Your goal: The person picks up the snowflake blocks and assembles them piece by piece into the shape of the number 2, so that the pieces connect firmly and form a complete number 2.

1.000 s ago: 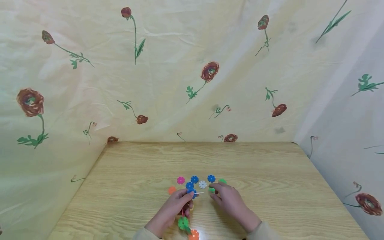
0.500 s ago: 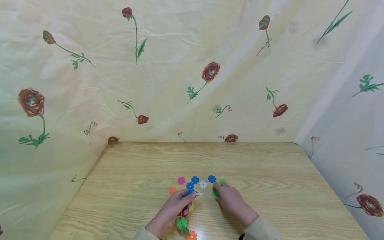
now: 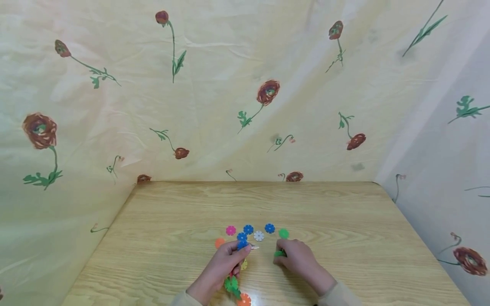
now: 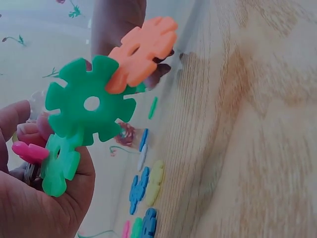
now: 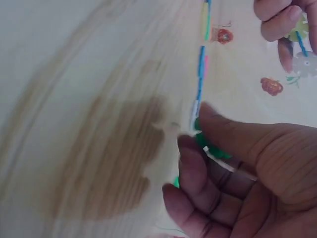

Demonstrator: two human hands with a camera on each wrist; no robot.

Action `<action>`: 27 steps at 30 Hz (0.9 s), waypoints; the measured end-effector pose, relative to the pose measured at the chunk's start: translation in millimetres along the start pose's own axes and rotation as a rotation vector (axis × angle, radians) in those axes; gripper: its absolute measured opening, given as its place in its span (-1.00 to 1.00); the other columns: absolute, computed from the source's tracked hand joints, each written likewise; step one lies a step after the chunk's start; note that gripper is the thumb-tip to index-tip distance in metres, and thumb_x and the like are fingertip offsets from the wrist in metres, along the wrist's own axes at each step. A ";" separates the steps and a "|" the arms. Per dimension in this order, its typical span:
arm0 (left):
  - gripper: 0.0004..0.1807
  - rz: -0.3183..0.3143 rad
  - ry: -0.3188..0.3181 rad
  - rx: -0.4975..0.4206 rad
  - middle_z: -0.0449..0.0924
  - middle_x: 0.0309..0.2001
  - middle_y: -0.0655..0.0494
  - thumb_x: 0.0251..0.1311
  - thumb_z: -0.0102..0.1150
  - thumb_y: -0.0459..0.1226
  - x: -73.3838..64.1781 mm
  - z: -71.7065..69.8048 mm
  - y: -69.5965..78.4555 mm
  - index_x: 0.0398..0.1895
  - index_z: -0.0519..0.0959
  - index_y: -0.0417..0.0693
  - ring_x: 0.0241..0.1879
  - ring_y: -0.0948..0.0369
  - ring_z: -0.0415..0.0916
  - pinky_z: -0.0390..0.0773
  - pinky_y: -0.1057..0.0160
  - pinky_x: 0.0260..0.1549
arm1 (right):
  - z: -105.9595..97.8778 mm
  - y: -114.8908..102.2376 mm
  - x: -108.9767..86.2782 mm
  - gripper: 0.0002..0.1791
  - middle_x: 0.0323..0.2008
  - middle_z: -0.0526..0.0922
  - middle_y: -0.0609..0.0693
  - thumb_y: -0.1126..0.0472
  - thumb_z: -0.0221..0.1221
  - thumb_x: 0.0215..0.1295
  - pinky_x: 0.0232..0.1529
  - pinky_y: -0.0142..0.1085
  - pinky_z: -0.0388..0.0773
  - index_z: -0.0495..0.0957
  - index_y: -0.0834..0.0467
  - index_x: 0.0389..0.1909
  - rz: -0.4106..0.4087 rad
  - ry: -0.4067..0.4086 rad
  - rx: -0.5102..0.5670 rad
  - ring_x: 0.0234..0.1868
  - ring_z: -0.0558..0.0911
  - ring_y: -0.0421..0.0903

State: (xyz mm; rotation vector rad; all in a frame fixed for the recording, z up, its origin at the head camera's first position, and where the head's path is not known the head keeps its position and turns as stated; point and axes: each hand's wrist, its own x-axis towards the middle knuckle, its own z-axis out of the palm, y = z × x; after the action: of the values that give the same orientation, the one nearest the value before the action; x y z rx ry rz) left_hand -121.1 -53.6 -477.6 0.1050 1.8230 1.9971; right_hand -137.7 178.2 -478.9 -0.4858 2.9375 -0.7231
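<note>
My left hand (image 3: 228, 260) grips a chain of joined notched plastic discs. In the left wrist view a pink disc (image 4: 30, 151), a light green disc (image 4: 62, 171), a darker green disc (image 4: 74, 89) and an orange disc (image 4: 153, 44) show in it. A white disc (image 3: 255, 247) pokes out by the left thumb. My right hand (image 3: 300, 259) pinches a loose green disc (image 5: 215, 148) between thumb and curled fingers, apart from the chain. The fingers hide part of this disc. A pale strip beside it in the right wrist view is unclear.
Loose discs lie on the wooden table (image 3: 325, 212) beyond the hands: a pink one (image 3: 231, 230), several blue ones (image 3: 269, 228), a white one (image 3: 258, 236), a green one (image 3: 283, 233) and an orange one (image 3: 220, 242). Floral cloth (image 3: 214, 106) encloses the table's back and sides.
My right hand's fingers have closed on a green disc and drawn it toward me, uncovering the other green disc. The left hand has tilted its chain slightly while staying in place.
</note>
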 end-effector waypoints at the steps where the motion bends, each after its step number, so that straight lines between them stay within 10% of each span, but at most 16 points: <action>1: -0.60 -0.001 0.000 -0.002 0.29 -0.66 0.22 0.30 0.19 0.01 -0.2 0.2 0.2 -0.26 0.52 -0.19 -0.71 0.33 0.23 0.44 0.39 -0.67 | -1.0 -0.5 -0.6 -0.78 -0.63 0.41 -0.21 0.18 0.41 0.08 -0.55 -0.37 0.32 0.51 0.01 -0.52 -0.006 -0.001 0.029 -0.58 0.35 -0.24; 14: -0.63 0.012 -0.016 -0.006 0.28 -0.65 0.23 0.31 0.17 0.04 -1.0 2.2 1.3 -0.37 0.47 -0.08 -0.70 0.33 0.21 0.43 0.38 -0.66 | -15.1 -12.7 -13.6 -0.78 -0.56 0.57 0.05 0.26 0.12 0.43 -0.55 -0.24 0.57 0.46 0.18 0.04 -0.209 -0.042 0.583 -0.59 0.56 -0.17; 27: -0.63 -0.005 -0.019 0.013 0.28 -0.65 0.22 0.28 0.20 0.05 -1.1 4.3 1.1 -0.43 0.45 -0.05 -0.71 0.33 0.19 0.39 0.39 -0.68 | -16.7 -18.7 -14.2 -0.70 -0.49 0.59 0.17 0.27 0.02 0.50 -0.48 -0.19 0.61 0.54 0.18 0.14 -0.214 -0.033 0.648 -0.53 0.57 -0.19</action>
State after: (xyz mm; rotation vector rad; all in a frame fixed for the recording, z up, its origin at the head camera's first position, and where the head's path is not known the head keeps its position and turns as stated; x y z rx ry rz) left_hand -118.9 -50.0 -475.7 0.1224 1.8226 1.9748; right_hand -121.5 174.5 -455.4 -0.7229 2.4273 -1.5818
